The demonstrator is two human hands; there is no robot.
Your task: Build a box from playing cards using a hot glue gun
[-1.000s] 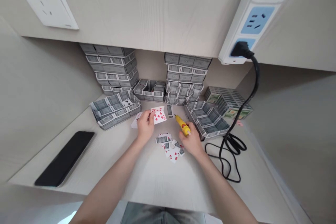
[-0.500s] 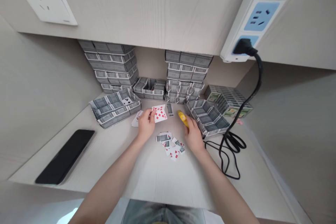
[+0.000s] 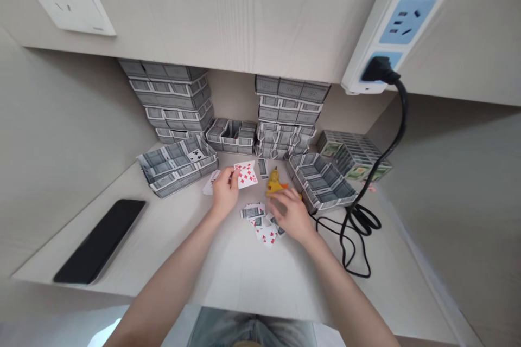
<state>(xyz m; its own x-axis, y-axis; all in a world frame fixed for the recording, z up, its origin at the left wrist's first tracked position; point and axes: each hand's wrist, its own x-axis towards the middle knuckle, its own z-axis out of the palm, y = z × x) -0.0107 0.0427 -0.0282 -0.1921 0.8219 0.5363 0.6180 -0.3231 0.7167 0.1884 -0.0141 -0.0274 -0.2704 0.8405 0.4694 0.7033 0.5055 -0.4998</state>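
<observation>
A playing card, the ten of diamonds [image 3: 246, 174], is pinched face up between the thumb and fingers of my left hand [image 3: 226, 191]. Under and beside that hand lie more cards [image 3: 210, 183], partly hidden. A yellow glue gun [image 3: 274, 180] with an orange trigger rests on the desk, its dark nozzle pointing away from me. My right hand [image 3: 290, 212] hovers just on the near side of it, fingers apart and holding nothing; it hides part of the gun. Cut card pieces [image 3: 260, 222] are heaped between my hands. A single card [image 3: 263, 168] lies face down further back.
Open boxes made of cards stand left [image 3: 179, 168] and right [image 3: 321, 181]. Behind rise two stacks of card boxes [image 3: 175, 97], [image 3: 287, 111]. A phone [image 3: 101, 241] lies at left. Black cable [image 3: 362, 222] coils at right, below a power strip [image 3: 391, 38].
My right hand has let go of the glue gun and shifted slightly left and nearer to me. The gun now lies turned on the desk. My left hand keeps the card.
</observation>
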